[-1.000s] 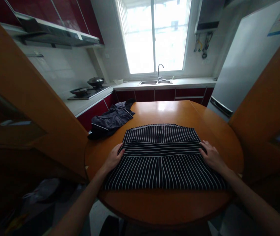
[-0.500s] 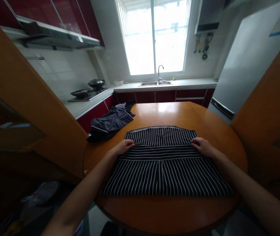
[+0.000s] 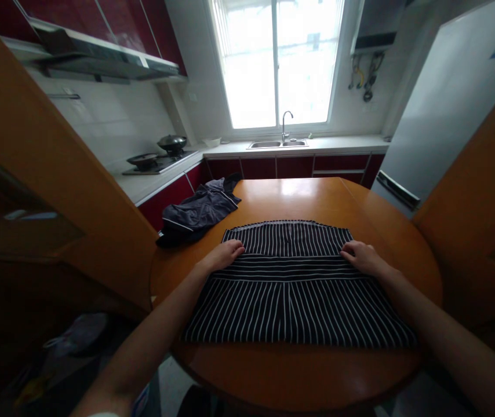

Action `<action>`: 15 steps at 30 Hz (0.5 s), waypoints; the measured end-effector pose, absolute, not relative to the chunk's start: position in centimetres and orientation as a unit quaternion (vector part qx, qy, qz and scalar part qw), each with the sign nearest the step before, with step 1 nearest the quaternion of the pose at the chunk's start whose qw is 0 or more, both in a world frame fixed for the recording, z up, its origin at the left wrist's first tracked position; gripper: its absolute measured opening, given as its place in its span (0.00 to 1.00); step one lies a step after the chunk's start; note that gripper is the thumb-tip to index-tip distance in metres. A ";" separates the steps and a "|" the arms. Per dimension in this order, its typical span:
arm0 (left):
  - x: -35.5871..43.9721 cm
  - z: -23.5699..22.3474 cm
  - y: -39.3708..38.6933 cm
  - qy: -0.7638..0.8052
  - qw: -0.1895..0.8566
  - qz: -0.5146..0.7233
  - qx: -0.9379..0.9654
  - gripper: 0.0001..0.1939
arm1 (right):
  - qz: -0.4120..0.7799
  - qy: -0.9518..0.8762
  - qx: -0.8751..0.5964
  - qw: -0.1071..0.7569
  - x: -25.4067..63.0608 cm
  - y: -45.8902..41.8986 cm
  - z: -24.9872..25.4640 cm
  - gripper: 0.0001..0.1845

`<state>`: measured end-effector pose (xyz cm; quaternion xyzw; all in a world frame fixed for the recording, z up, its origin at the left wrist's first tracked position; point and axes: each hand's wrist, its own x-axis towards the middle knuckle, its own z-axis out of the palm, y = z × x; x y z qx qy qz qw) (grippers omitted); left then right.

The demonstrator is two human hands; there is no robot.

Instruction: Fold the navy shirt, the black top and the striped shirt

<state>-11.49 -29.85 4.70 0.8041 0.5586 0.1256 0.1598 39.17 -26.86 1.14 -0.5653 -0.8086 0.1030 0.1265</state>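
Observation:
A black garment with white stripes (image 3: 288, 310) lies spread flat on the round wooden table (image 3: 291, 376). Its stripes run lengthwise above and below a crosswise-striped band; the exact kind of garment is unclear. At the band's left end, my left hand (image 3: 225, 255) is closed with its fingertips pinching the cloth edge. My right hand (image 3: 361, 258) grips the opposite edge in the same way, thumb and fingers together. Farther back on the left of the table rests a crumpled dark garment with white piping (image 3: 199, 209), touched by neither hand.
Wooden door frames (image 3: 482, 174) flank the table. Beyond it are a counter with a sink (image 3: 267, 145), a stove (image 3: 163, 165) with two pans, and a fridge (image 3: 443, 110) on the right. Bags (image 3: 77, 336) sit low at the left.
My left hand has shifted slightly inward and up along the striped cloth. The right hand stays on its edge. The whole view has moved a little.

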 end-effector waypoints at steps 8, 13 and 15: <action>-11.6 2.3 -30.3 0.486 0.146 0.211 0.836 0.15 | 0.163 -0.840 -0.484 0.186 39.5 -26.8 0.0 0.13; -12.3 2.4 -30.1 0.467 0.177 0.214 0.839 0.14 | 0.179 -0.837 -0.468 0.221 40.1 -26.7 -0.8 0.13; -12.4 2.5 -30.1 0.480 0.195 0.210 0.829 0.16 | 0.184 -0.834 -0.459 0.245 40.3 -26.9 -1.1 0.12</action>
